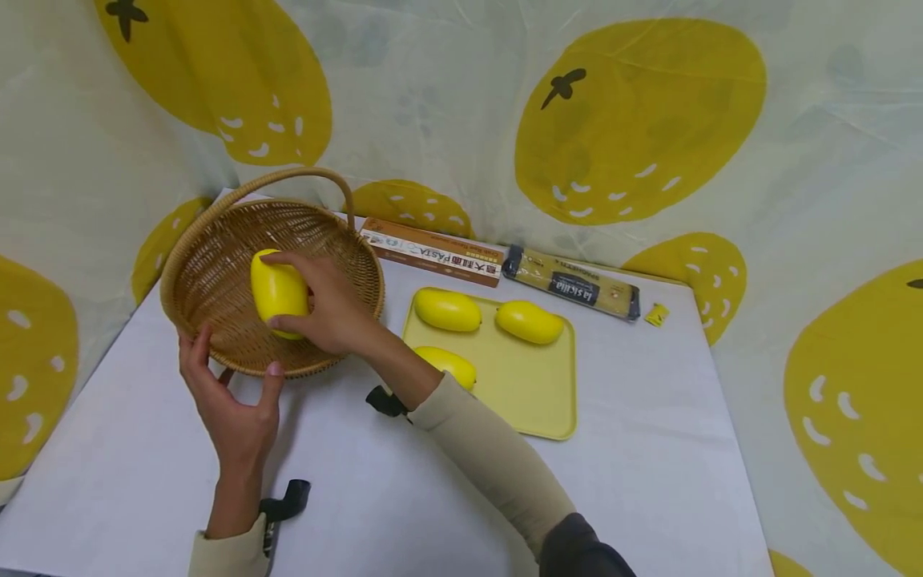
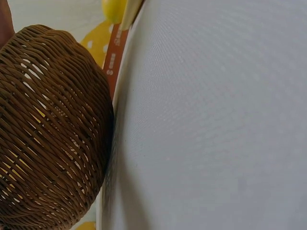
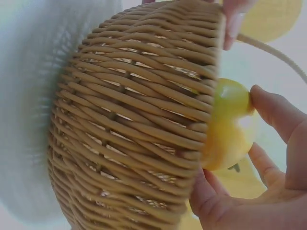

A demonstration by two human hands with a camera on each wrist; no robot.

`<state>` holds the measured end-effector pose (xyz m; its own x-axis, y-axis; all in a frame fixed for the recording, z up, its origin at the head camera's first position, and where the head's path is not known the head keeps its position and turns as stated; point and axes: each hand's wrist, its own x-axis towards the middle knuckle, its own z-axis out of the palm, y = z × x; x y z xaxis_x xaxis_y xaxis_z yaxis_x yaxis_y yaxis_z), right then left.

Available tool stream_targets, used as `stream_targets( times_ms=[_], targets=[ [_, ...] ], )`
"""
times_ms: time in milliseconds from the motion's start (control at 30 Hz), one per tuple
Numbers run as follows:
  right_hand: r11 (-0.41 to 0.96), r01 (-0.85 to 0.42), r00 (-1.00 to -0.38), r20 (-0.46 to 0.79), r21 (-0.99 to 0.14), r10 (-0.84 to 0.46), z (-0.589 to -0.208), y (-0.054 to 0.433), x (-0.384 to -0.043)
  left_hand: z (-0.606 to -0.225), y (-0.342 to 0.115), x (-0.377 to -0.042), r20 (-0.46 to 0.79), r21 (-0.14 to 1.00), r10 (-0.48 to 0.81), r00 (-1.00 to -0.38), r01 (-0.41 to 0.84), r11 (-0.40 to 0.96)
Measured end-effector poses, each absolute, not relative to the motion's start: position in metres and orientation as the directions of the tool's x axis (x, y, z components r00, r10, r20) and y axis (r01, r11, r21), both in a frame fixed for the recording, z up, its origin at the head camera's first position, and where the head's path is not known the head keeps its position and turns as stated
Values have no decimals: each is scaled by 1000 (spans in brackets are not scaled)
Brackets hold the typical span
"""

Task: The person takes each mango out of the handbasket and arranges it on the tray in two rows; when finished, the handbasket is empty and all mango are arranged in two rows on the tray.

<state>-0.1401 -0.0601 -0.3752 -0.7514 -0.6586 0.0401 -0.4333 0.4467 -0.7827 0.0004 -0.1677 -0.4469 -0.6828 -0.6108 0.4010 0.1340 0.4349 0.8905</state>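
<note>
My right hand [image 1: 330, 308] grips a yellow mango [image 1: 274, 290] between thumb and fingers, held upright at the mouth of a wicker basket [image 1: 209, 276]. In the right wrist view the mango [image 3: 230, 127] shows partly behind the basket's rim. My left hand [image 1: 232, 409] holds the near side of the basket, its fingertips at the rim and its thumb against the edge. The left wrist view shows mostly the basket's woven outside [image 2: 53, 129]. On a pale yellow tray [image 1: 530, 401] lie three more mangoes, one of them [image 1: 445, 365] partly behind my right forearm.
Behind the tray lie a pasta box [image 1: 433, 252] and a dark-ended spaghetti packet [image 1: 573, 282]. A small yellow packet [image 1: 657, 314] is to their right. The basket's arched handle [image 1: 288, 175] rises above its opening. A fruit-printed cloth hangs behind the white table [image 1: 649, 481].
</note>
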Motion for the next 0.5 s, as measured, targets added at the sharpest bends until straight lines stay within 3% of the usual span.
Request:
stream_targets(
  times_ms=[500],
  targets=[
    [314, -391, -759, 110, -866, -642, -358, -12, -117, -447, -170, 0, 409, 887, -601, -686, 144, 438]
  ],
)
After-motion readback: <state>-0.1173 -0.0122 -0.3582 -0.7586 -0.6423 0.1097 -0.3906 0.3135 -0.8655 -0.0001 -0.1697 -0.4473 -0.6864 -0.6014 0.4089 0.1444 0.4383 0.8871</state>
